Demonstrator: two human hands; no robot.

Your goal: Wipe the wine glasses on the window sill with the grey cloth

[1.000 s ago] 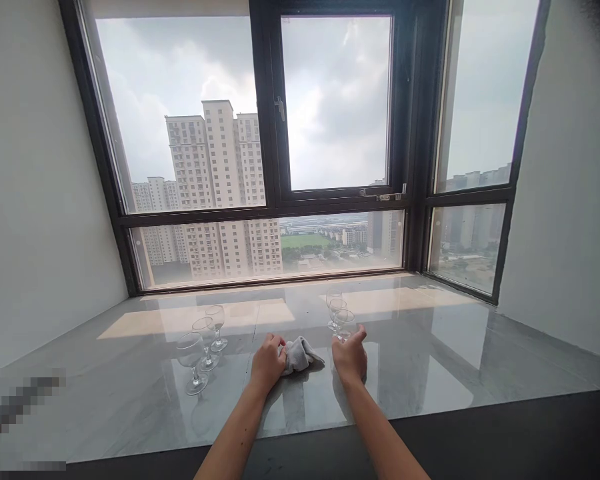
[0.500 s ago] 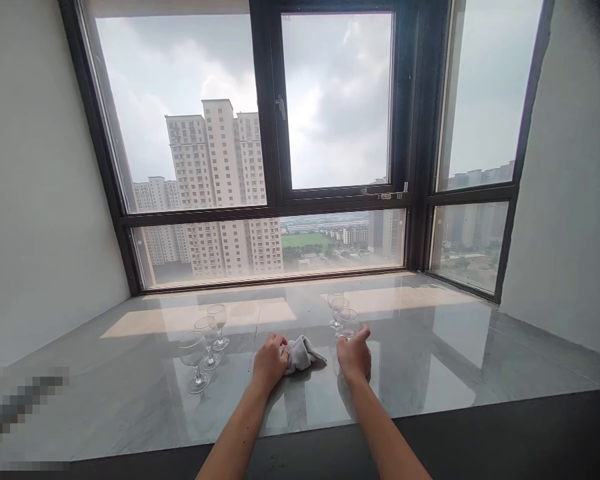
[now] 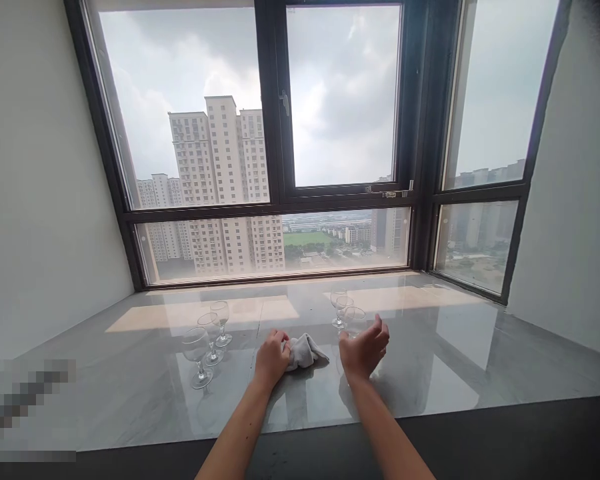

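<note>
Left hand pinching left end of gray cloth on surface; right hand standing spread by nearest right glass, contact unclear to me; left row of glasses standing well apart.

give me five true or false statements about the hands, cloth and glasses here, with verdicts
1. The left hand is at the grey cloth. True.
2. Three left-side glasses stand upright on the ledge. True.
3. The grey cloth is spread out flat. False: it is bunched up.
4. The right hand is wrapped around the grey cloth. False: it is apart from the cloth, by the nearest of the right-side glasses.
5. The right-side glasses number five. False: three are visible.
</note>
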